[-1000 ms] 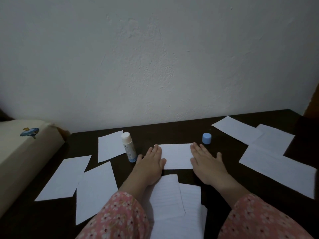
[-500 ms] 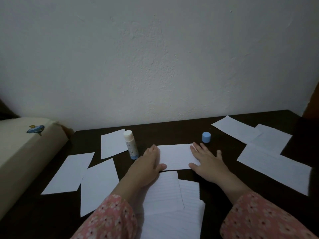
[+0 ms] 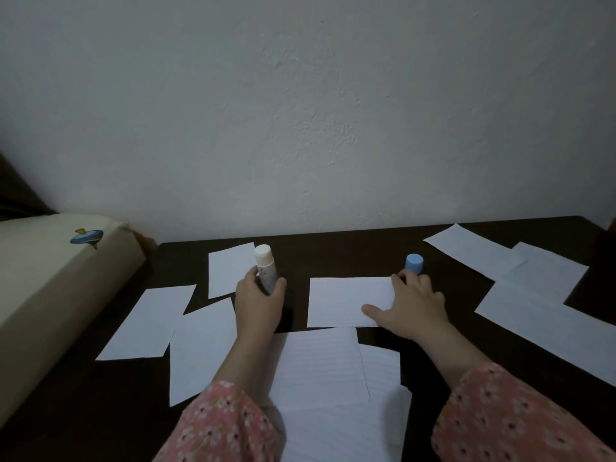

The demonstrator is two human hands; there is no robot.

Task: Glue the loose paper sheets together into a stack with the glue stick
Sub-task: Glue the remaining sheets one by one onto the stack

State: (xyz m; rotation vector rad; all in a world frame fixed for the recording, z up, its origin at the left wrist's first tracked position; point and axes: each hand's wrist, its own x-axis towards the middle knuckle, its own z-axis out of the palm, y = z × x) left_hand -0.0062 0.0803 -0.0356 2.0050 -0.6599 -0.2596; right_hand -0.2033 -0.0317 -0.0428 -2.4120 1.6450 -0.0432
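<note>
One camera only, worn on the person's head, looking forward and down across the dark table [image 3: 333, 251] toward the pale wall [image 3: 316, 111] that fills the upper half of the view. It sits close: both pink floral sleeves come in from the bottom edge, the left hand [image 3: 258, 303] and right hand [image 3: 415, 303] land just below mid-frame, and the wide lens bows the table's far edge. No second view shares the scene.

**Pink floral sleeves, bare hands**

Both forearms wear long pink sleeves: left sleeve [image 3: 223, 425], right sleeve [image 3: 510, 418]. The fabric carries a small flower print, pale blossoms with dark centres. The left hand [image 3: 258, 303] and right hand [image 3: 416, 303] are bare.
</note>
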